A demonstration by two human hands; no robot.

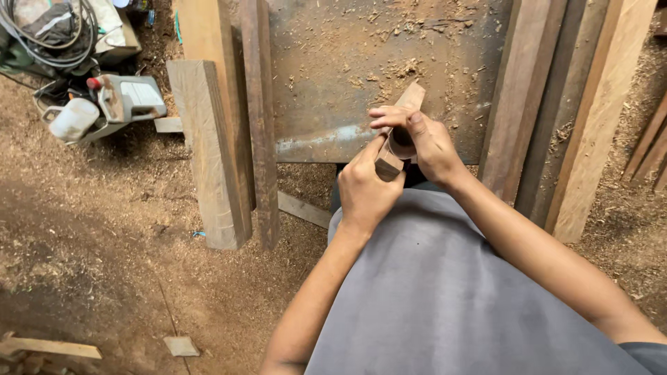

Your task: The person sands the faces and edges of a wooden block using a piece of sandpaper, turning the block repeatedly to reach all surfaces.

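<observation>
Wood piece (397, 142) middle hidden under both hands (396, 167).

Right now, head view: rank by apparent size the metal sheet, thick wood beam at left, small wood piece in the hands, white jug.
1. Metal sheet
2. Thick wood beam
3. White jug and small wood piece: look alike; the hands hide part of the piece, so no ranking.

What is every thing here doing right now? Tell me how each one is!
Small wood block: held up in both hands, tilted.
Left hand: gripping the block's near end.
Right hand: wrapped around the block's middle.
Metal sheet: flat, dusted with shavings.
Thick plank: lying on the sawdust.
Power tool: resting on the ground, untouched.
</observation>
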